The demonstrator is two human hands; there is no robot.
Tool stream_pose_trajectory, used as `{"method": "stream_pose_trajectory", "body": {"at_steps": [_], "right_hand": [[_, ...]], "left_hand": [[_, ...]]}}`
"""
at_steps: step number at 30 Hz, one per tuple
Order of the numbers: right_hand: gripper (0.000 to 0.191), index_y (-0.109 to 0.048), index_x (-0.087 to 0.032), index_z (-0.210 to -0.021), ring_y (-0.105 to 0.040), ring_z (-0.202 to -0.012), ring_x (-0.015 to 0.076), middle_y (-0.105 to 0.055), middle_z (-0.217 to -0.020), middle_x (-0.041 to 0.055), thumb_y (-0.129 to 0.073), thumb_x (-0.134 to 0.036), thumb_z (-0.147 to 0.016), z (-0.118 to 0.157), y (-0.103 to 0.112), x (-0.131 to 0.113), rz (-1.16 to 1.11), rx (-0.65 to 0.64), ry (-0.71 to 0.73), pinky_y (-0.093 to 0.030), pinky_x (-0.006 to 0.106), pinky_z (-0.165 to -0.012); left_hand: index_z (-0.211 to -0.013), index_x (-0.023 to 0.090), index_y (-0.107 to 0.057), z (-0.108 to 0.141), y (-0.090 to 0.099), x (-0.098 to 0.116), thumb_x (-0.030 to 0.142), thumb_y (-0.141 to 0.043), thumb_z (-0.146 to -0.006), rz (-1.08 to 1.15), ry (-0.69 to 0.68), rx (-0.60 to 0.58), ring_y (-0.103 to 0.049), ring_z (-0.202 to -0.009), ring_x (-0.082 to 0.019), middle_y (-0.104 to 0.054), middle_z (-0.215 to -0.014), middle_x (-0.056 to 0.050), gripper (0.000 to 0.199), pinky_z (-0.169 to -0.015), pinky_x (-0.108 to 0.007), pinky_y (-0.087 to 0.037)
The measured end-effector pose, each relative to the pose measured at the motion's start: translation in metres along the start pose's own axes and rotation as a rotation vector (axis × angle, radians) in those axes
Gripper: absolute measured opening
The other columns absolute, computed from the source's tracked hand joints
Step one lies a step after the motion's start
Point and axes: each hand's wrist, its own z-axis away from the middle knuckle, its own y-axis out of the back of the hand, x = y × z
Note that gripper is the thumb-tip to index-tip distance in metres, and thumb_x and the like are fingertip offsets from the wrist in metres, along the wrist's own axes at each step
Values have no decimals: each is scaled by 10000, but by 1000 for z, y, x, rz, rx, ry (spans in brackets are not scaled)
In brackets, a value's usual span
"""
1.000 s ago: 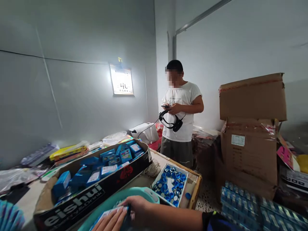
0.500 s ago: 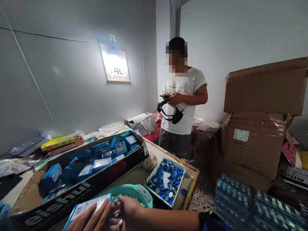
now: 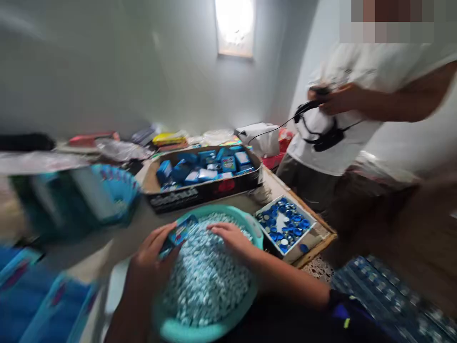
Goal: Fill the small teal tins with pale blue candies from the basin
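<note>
Found right hand (image 3: 233, 239) drawn away from the small blue box (image 3: 183, 230) since the earlier frame, and now placed over the pale pieces in the middle of the bowl. Found the whole teal bowl (image 3: 260, 234) in view now, after only part of it earlier, with the view swung down and to the left.

Observed left hand (image 3: 152, 252) clamped on the small blue box, with fingers along its side. Located that box tilted, over the far left part of the bowl. Recorded right hand with fingers stretched out and apart from the box, at the heap of small pale pieces (image 3: 214, 278). Cannot tell, with the palm hidden, of anything gripped there.

Noted to the far side of the bowl a black-fronted carton (image 3: 203, 191) filled with similar blue boxes (image 3: 228, 164). Noted to the right of the bowl a white tray (image 3: 302, 244) of blue caps (image 3: 297, 232), with one loose cap (image 3: 303, 248) just outside its near right wall. Noted to the left a blue pleated basket (image 3: 124, 183), blurred. Recorded at far right another person (image 3: 342, 147) in a white shirt, with a black headset (image 3: 328, 138) hanging at the hands. Logged at near right stacked clear packs (image 3: 378, 286), too blurred to read.
</note>
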Motion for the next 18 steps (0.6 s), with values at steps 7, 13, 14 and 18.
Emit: {"method": "stream_pose_trajectory", "body": {"at_steps": [7, 13, 14, 18], "right_hand": [[223, -763, -241, -1086, -588, -1327, 298, -674, -1342, 125, -604, -349, -973, 18, 8, 20, 639, -164, 326, -386, 522, -1217], [300, -728, -203, -1197, -574, -1346, 322, -638, -1400, 146, -611, -358, -968, 26, 15, 28, 891, -270, 430, -435, 563, -1174], [296, -726, -206, -1194, -581, -1333, 319, -648, -1378, 143, -608, -362, -972, 26, 17, 27, 909, -270, 448, -441, 558, -1168], [283, -716, -221, -1187, -599, -1297, 311, -660, -1334, 138, -600, -386, -988, 26, 23, 25, 945, -295, 482, -457, 550, -1145]], "left_hand": [[-1249, 184, -696, 33, 33, 0, 393, -741, -918, 56, 405, 171, -701, -1159, -270, -717, -1230, -106, 393, -986, -389, -613], [-1206, 125, -657, 68, 35, -30, 497, -770, -869, 88, 615, 374, -722, -1082, -279, -692, -1173, -147, 514, -885, -379, -645], [-1197, 124, -654, 73, 33, -33, 517, -770, -860, 86, 641, 373, -722, -1077, -281, -691, -1166, -149, 531, -885, -384, -646], [-1203, 137, -644, 92, 23, -41, 609, -784, -819, 121, 757, 277, -725, -1065, -281, -692, -1183, -155, 624, -909, -399, -642]]}}
